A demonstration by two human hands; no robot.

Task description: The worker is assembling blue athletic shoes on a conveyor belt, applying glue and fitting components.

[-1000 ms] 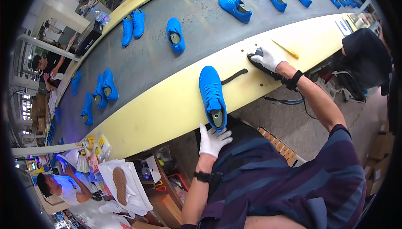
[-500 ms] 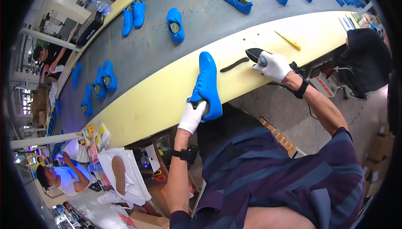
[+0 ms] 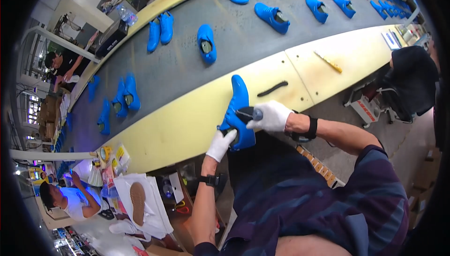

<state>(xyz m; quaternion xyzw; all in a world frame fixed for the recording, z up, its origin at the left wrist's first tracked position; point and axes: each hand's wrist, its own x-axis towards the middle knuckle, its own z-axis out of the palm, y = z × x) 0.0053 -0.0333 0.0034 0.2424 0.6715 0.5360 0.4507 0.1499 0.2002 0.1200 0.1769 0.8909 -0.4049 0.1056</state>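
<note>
A blue lace-up shoe is held at the near edge of the pale yellow work ledge, its toe pointing away from me. My left hand, in a white glove, grips it at the heel opening, thumb inside. In my gloved right hand is a dark, pointed tool with a grey rounded end. Its tip lies against or just over the shoe's right side; I cannot tell whether they touch. Beyond that hand lies a black curved strip on the ledge.
A grey conveyor belt carries several blue shoes beyond the ledge. A thin yellow-handled tool lies to the right. At lower left, a tan sole rests on white sheets. Two people work at the left; a black-covered chair stands right.
My right hand has brought the dark tool leftward and nearer, from beside the black strip to the shoe. My left hand still holds the shoe. The whole view has shifted slightly.
</note>
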